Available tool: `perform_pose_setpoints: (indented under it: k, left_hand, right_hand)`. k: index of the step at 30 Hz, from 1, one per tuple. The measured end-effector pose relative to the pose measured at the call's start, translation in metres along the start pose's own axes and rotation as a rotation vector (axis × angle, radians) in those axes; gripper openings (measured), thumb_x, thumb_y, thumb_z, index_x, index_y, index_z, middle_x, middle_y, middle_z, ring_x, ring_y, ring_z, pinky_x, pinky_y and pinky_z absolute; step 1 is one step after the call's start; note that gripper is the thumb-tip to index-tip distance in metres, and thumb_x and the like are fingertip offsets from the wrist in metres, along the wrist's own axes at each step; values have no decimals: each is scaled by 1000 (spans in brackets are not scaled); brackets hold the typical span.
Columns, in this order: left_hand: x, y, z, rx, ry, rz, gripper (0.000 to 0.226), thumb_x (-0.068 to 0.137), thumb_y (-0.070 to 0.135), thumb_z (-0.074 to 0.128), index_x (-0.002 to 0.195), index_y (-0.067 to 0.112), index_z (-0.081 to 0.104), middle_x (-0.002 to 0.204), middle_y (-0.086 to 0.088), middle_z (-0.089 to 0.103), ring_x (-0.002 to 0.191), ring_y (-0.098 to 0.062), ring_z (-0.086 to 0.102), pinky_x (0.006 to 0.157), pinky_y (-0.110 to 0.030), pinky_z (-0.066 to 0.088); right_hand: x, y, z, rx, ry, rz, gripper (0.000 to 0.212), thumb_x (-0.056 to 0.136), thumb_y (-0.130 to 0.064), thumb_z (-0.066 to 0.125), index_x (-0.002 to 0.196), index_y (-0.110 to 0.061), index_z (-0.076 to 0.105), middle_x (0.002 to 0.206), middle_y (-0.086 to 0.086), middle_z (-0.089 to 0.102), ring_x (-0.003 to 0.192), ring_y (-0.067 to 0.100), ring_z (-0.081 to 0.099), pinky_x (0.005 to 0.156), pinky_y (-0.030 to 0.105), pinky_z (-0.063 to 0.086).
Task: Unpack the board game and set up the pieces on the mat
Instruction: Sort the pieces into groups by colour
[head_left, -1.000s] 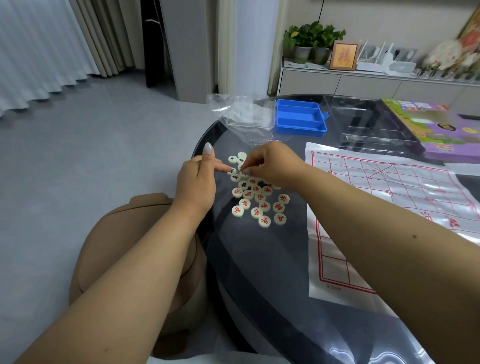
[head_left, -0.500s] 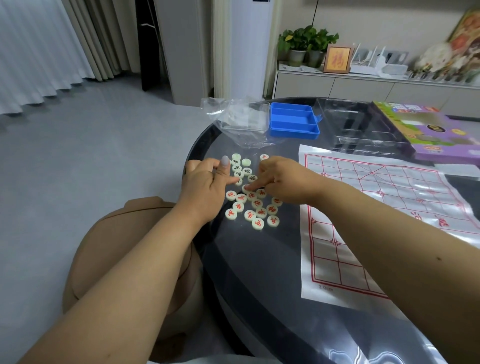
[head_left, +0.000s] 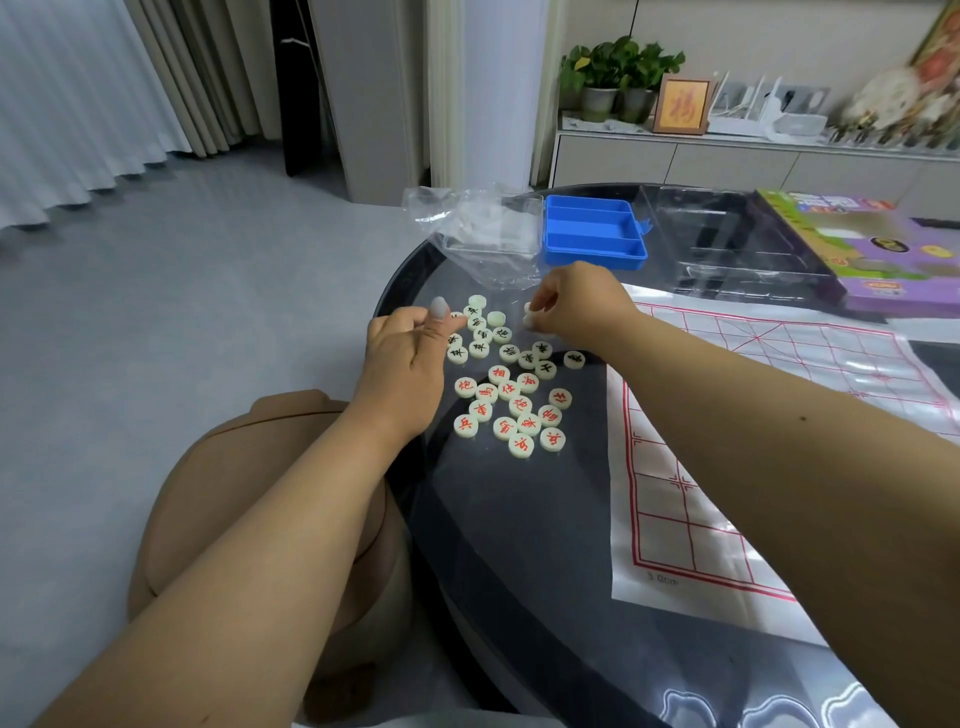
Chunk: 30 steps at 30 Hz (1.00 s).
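Pieces (head_left: 511, 387) are loose in a cluster on the dark round bench (head_left: 519, 519), just left of the mat (head_left: 753, 415). None sits on the mat yet. Red-marked discs lie nearer the person, black-marked ones farther back, so sorting by colour looks partly done; a few discs at the far end show blank faces.

Right hand (head_left: 582, 306) hangs above the far edge of the cluster, its grip a narrow pinch on one pale piece (head_left: 529, 314) at the fingertips. Left hand (head_left: 410, 353) sits at the cluster's left edge, fingers curled, thumb up; can't tell if its grip holds anything.

Unpacking looks finished: blue tray (head_left: 592, 234) empty, clear plastic bag (head_left: 478, 228) crumpled beside it, clear insert (head_left: 727, 244) and purple game box (head_left: 872, 249) farther right. Judged progress: early-middle, all placement on the grid left.

Writing: pieces carry Chinese characters in red or black, too small to read reliably. Mat has a red grid and a faint corner print like "3.0cm". Box text blurred. Framed red character (head_left: 680, 104) on the shelf behind, unreadable.
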<state>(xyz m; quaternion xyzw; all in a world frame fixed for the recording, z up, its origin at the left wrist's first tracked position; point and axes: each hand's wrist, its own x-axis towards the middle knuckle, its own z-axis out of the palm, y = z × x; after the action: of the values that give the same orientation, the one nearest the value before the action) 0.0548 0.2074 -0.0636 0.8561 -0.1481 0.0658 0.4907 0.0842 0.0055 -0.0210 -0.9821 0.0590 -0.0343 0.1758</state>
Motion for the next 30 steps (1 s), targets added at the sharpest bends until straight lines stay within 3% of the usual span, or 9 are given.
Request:
perform_pose_setpoints:
  k: [7,12,15,20,23,26,28,30]
  left_hand:
    - [0,2,-1,-19,5,1,78,85,63,9,123,23,63,104,26,43,126,-1,28,99,-18,17]
    - [1,1,-3,-33,41,7,75,89,61,11,117,21,68,102,20,49,126,-8,35,98,-22,23]
    - [3,-3,-3,-28,50,3,71,93,59,11,112,23,69,111,10,52,124,-11,39,97,-25,26]
    - [8,-13,-1,-46,75,16,81,86,73,6,98,29,72,111,5,63,120,-15,48,104,-38,37]
    - [8,-12,-2,-39,81,30,80,86,71,5,92,29,74,106,8,64,116,-15,50,105,-40,37]
    - [7,-9,-3,-55,79,35,77,88,67,7,85,29,75,105,8,64,115,-15,50,104,-36,35]
    - [7,-9,-2,-54,70,34,77,90,64,8,81,27,75,105,8,64,115,-14,50,102,-32,34]
    - [6,-10,-1,-42,62,36,78,92,62,9,81,24,77,106,6,63,113,-10,49,100,-25,33]
  right_hand:
    - [-1,-8,1,-34,-22,-41,10,80,-23,70,89,-20,67,90,-1,67,86,16,61,78,32,55]
    - [-12,-14,-5,145,34,-124,15,78,-21,73,91,-19,65,84,-6,65,73,6,57,64,20,48]
    - [-32,-29,-5,307,-14,-236,15,77,-22,74,89,-19,66,80,-8,64,71,5,59,60,17,49]
    - [-43,-42,10,201,-118,-369,6,80,-21,71,85,-23,70,74,-16,57,65,2,53,55,12,38]
    - [-40,-37,6,182,-133,-374,10,85,-23,67,94,-23,72,80,-15,59,70,3,55,59,14,41]
    - [-28,-22,-11,271,6,-216,16,90,-18,61,101,-22,71,91,-11,64,78,4,58,70,19,50]
    - [-19,-9,-18,179,54,-143,19,89,-14,61,102,-21,72,94,-9,64,82,6,57,75,21,47]
    - [-14,-1,-19,76,-14,-127,19,87,-14,65,104,-20,71,99,-7,65,85,7,56,76,21,43]
